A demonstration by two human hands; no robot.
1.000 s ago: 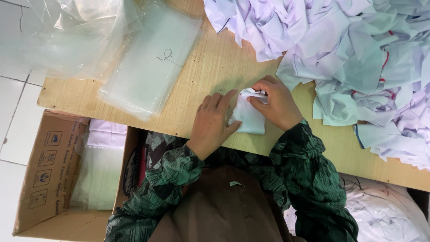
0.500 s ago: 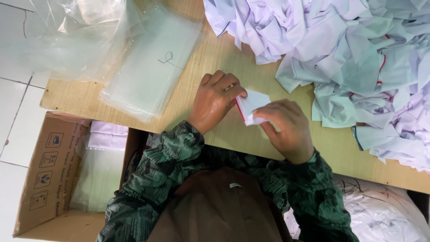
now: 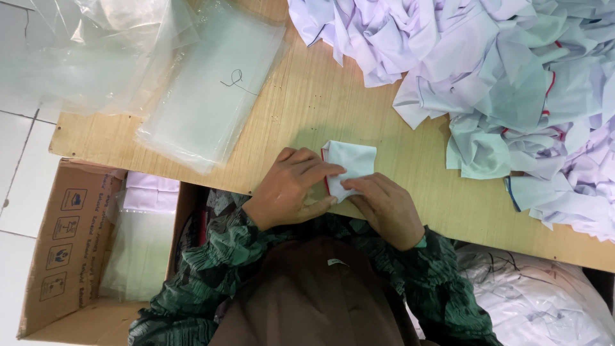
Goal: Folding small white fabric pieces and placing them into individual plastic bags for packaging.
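Left hand: the left hand (image 3: 291, 189) lies palm down at the near edge of the table, fingers spread and pressing flat on the left part of the folded white cloth (image 3: 351, 163).
Right hand: the right hand (image 3: 386, 206) rests just right of it, fingertips pinning the cloth's near edge; neither hand is closed around it.
Folded white cloth: a small flat packet with a thin red edge along its left side, lying on the wooden table (image 3: 307, 102) between and under the two hands.
Cardboard box: the cardboard box (image 3: 61, 237) stands open on the floor at the left, below the table edge; in it lie bagged pale garments (image 3: 144, 192) and loose clear plastic.
Bag at right: a clear bag of white cloth (image 3: 544, 301) sits below the table's near right edge.
Change: half a second ago the cloth was lifted in the right hand with the left beside it; now it is down flat and both hands press it. The hands have come closer together.
Around: a stack of clear plastic bags (image 3: 211, 90) lies on the table left of the hands, well apart, with crumpled plastic film (image 3: 96, 51) beyond it. A heap of white and pale lilac garments (image 3: 500, 70) fills the right and far side.
In the way: the person's green patterned sleeves (image 3: 218, 256) hide the table's near edge.
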